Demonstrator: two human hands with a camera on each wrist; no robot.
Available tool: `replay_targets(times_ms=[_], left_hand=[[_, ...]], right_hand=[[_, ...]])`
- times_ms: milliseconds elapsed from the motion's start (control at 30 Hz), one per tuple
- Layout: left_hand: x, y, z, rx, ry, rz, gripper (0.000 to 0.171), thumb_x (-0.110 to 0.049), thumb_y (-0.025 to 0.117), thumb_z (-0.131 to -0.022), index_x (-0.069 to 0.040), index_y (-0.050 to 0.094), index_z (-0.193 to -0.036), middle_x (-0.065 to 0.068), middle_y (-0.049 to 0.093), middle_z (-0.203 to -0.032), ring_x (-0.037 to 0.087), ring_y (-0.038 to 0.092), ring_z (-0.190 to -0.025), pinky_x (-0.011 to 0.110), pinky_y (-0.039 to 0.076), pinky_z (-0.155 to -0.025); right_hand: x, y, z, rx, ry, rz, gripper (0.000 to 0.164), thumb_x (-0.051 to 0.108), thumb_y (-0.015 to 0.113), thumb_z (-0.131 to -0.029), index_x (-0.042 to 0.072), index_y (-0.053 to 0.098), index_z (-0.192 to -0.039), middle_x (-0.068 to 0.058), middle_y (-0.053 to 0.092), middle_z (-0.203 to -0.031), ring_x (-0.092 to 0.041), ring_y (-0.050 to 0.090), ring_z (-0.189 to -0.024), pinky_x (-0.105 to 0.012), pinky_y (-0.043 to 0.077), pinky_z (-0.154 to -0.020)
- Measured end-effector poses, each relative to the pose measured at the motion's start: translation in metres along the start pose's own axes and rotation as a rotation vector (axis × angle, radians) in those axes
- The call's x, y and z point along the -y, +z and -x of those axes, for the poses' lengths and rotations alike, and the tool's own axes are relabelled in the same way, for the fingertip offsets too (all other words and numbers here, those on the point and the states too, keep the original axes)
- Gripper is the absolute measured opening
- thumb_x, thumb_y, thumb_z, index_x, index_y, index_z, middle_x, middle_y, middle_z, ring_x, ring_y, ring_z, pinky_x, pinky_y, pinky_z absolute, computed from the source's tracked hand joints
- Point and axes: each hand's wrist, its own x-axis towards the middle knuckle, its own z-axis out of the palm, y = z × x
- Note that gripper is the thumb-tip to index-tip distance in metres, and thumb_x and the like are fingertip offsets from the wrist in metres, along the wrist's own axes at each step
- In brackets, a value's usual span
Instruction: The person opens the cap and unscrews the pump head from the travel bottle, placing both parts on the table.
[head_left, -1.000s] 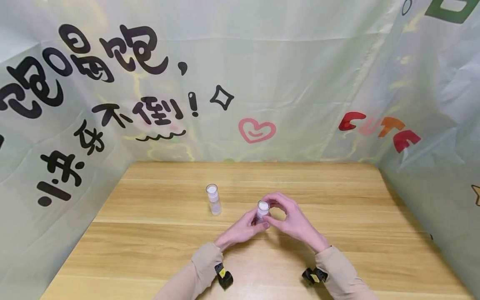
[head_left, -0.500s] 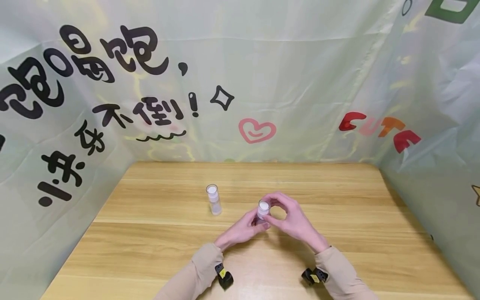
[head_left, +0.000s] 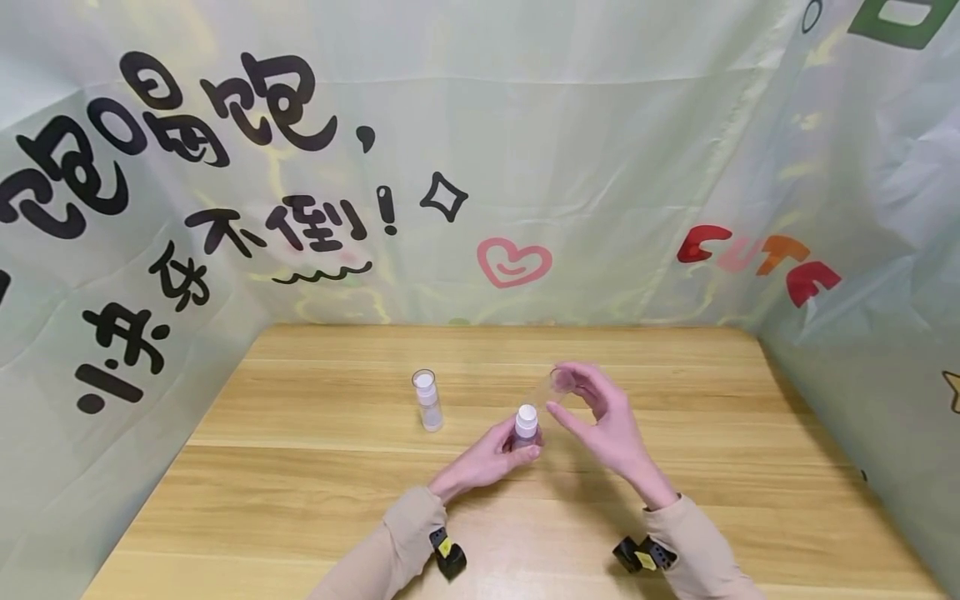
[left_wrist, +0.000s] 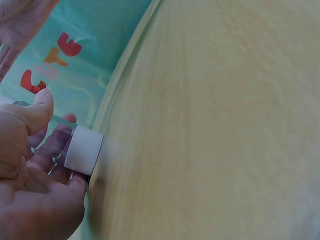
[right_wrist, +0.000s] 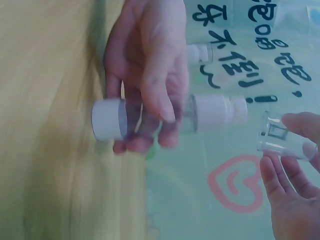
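Note:
My left hand [head_left: 487, 457] grips a small clear bottle [head_left: 527, 423] with a white pump top and a white base, held upright. In the right wrist view the fingers and thumb wrap its clear middle, and the white pump collar [right_wrist: 212, 111] stands bare. My right hand [head_left: 600, 417] pinches a clear cap [right_wrist: 280, 137] between thumb and fingers, apart from the bottle, up and to its right. The left wrist view shows the bottle's white base [left_wrist: 84, 150] close over the table. A second bottle [head_left: 427, 402] of the same kind, its clear cap on, stands to the left.
The wooden table [head_left: 315, 483] runs back to a printed cloth [head_left: 600, 167] hung behind and at both sides. Dark wrist cameras [head_left: 448, 554] are strapped at both sleeves.
The clear cap has come off the bottle in my right hand, which has moved up and to the right. My left hand and the second bottle have stayed in place.

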Motion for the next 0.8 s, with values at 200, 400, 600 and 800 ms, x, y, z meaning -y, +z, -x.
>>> replay_targets(times_ms=[200,400,600,800], left_hand=[[0.000,0.000,0.000,-0.002,0.014,-0.006,0.028,-0.018,0.058,-0.102,-0.002,0.056,-0.125,0.015,0.062,-0.121,0.013,0.058,-0.113,0.029,0.044,-0.107],[0.003,0.002,-0.001,-0.006,0.000,-0.004,0.029,-0.020,0.059,-0.101,-0.003,0.056,-0.125,0.013,0.062,-0.121,0.014,0.059,-0.115,0.030,0.043,-0.109],[0.003,0.002,-0.001,-0.010,0.000,0.015,0.029,-0.019,0.060,-0.100,-0.003,0.056,-0.124,0.011,0.063,-0.120,0.016,0.059,-0.116,0.032,0.043,-0.111],[0.002,0.001,0.000,-0.014,-0.004,0.013,0.029,-0.019,0.060,-0.100,-0.004,0.056,-0.125,0.011,0.063,-0.120,0.017,0.059,-0.118,0.036,0.043,-0.112]], right_hand=[[-0.009,-0.020,0.002,-0.050,0.014,0.164,0.054,-0.017,0.077,-0.075,-0.008,0.059,-0.125,-0.020,0.065,-0.108,0.001,0.061,-0.103,-0.011,0.050,-0.097],[-0.023,-0.040,0.006,-0.088,0.042,0.358,0.052,-0.014,0.080,-0.073,-0.005,0.062,-0.122,-0.016,0.066,-0.102,-0.001,0.058,-0.096,-0.004,0.047,-0.093],[-0.030,-0.055,0.008,-0.071,0.092,0.500,0.052,-0.013,0.082,-0.071,-0.008,0.062,-0.119,-0.016,0.065,-0.097,-0.020,0.064,-0.089,0.001,0.045,-0.088],[-0.034,-0.064,0.010,-0.043,0.146,0.578,0.051,-0.010,0.083,-0.071,-0.009,0.061,-0.116,-0.017,0.065,-0.094,-0.031,0.066,-0.086,0.000,0.047,-0.084]])
